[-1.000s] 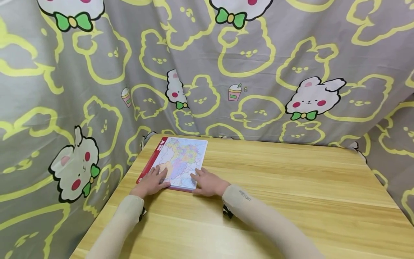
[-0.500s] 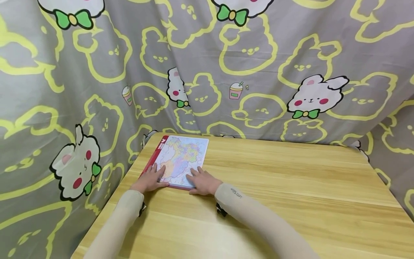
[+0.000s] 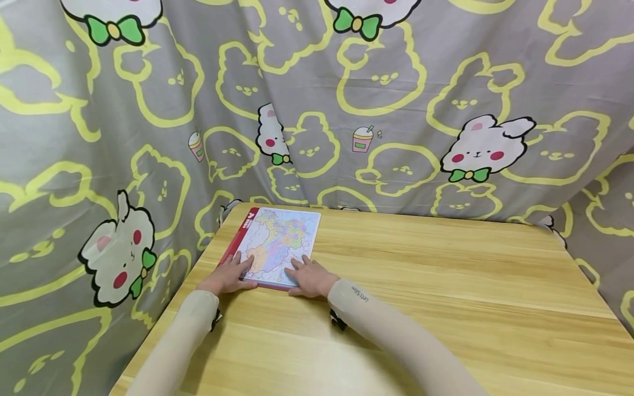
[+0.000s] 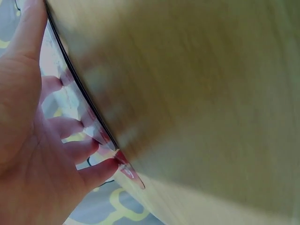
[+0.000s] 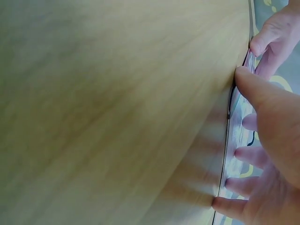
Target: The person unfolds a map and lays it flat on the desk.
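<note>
A flat rectangular map board [image 3: 277,236], printed with a pastel-coloured map and a red strip along its left side, lies near the far left corner of the table. My left hand [image 3: 229,276] rests on its near left corner with the fingers spread. Opposite it, my right hand [image 3: 313,278] touches the near right corner, fingers also spread. In the left wrist view, the left hand's fingertips [image 4: 110,165] meet the board beside its red corner [image 4: 129,173]. The right wrist view has the right hand's thumb [image 5: 248,82] at the board's near edge.
The wooden table [image 3: 446,275] stretches well to the right of the board. A grey curtain [image 3: 317,181] with yellow outlines and cartoon rabbits hangs behind the table and along its left side.
My right hand has slid slightly left, further over the map. My left hand has shifted a little to the left. Between the last two head frames almost nothing moves.
</note>
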Demonstrator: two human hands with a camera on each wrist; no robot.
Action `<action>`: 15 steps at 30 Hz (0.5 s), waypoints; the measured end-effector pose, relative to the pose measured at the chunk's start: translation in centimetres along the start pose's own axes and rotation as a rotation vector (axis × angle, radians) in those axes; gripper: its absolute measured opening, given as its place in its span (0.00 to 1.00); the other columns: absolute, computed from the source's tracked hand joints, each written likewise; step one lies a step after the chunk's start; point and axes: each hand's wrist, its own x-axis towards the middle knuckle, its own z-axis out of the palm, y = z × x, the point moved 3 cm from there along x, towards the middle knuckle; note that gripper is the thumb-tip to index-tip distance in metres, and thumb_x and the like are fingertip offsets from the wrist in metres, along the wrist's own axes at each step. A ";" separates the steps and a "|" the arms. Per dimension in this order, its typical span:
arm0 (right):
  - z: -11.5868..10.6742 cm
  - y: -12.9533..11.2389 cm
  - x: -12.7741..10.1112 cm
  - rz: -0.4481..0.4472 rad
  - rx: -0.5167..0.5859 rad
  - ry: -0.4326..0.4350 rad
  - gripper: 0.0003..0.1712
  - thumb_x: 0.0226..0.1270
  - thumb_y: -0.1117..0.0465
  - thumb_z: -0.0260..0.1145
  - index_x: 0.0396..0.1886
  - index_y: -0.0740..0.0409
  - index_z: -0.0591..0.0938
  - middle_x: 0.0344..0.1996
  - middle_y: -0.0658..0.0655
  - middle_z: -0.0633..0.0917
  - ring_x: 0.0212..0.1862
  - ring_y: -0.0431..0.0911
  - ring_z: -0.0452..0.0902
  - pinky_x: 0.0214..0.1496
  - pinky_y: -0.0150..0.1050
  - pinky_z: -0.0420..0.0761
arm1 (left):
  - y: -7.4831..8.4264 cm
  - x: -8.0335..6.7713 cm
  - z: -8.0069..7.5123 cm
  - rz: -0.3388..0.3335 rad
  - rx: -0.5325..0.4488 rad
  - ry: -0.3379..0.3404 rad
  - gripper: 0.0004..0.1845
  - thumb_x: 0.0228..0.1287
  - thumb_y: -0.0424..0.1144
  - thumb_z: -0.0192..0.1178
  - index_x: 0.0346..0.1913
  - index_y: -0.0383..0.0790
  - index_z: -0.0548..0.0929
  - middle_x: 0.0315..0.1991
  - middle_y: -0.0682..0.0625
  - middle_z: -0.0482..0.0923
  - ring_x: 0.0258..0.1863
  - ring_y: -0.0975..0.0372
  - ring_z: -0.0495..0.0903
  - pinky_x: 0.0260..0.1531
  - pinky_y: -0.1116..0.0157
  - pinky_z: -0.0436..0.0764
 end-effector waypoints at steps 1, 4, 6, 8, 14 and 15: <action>0.0 0.0 0.0 0.000 0.000 -0.002 0.38 0.69 0.37 0.52 0.73 0.47 0.59 0.73 0.58 0.55 0.71 0.62 0.48 0.67 0.54 0.59 | 0.0 0.0 0.0 0.002 0.001 -0.004 0.49 0.57 0.65 0.58 0.73 0.39 0.56 0.70 0.25 0.44 0.67 0.32 0.43 0.61 0.36 0.51; 0.1 0.1 0.0 0.000 0.000 -0.011 0.38 0.69 0.37 0.51 0.73 0.47 0.60 0.73 0.58 0.55 0.71 0.61 0.49 0.67 0.53 0.58 | 0.0 -0.1 0.0 0.013 0.007 -0.012 0.49 0.57 0.65 0.58 0.73 0.39 0.56 0.70 0.25 0.44 0.67 0.32 0.44 0.61 0.37 0.51; 0.1 0.2 0.0 -0.001 0.001 -0.016 0.37 0.69 0.37 0.51 0.73 0.47 0.61 0.73 0.58 0.55 0.71 0.61 0.49 0.68 0.52 0.58 | 0.1 -0.1 0.0 0.016 0.014 -0.020 0.48 0.57 0.64 0.58 0.73 0.40 0.56 0.70 0.25 0.45 0.68 0.32 0.44 0.61 0.37 0.51; 0.1 0.2 -0.1 -0.006 -0.002 -0.017 0.37 0.69 0.37 0.51 0.73 0.47 0.61 0.72 0.59 0.55 0.71 0.61 0.49 0.68 0.51 0.57 | 0.2 -0.1 0.0 0.016 0.020 -0.028 0.47 0.58 0.64 0.57 0.73 0.40 0.56 0.70 0.26 0.45 0.68 0.32 0.44 0.61 0.37 0.52; 0.3 0.4 -0.5 -0.041 -0.042 -0.010 0.37 0.70 0.38 0.50 0.72 0.49 0.62 0.71 0.60 0.58 0.71 0.57 0.50 0.71 0.47 0.50 | 0.8 -0.3 0.0 0.012 0.022 -0.055 0.46 0.60 0.63 0.55 0.74 0.41 0.55 0.70 0.26 0.45 0.68 0.33 0.43 0.62 0.37 0.51; 0.3 0.5 -0.6 -0.045 -0.044 -0.009 0.37 0.70 0.38 0.50 0.72 0.50 0.62 0.71 0.60 0.58 0.72 0.57 0.50 0.71 0.47 0.49 | 0.9 -0.3 0.0 0.013 0.023 -0.057 0.46 0.60 0.64 0.55 0.73 0.40 0.56 0.70 0.26 0.45 0.68 0.33 0.44 0.61 0.37 0.52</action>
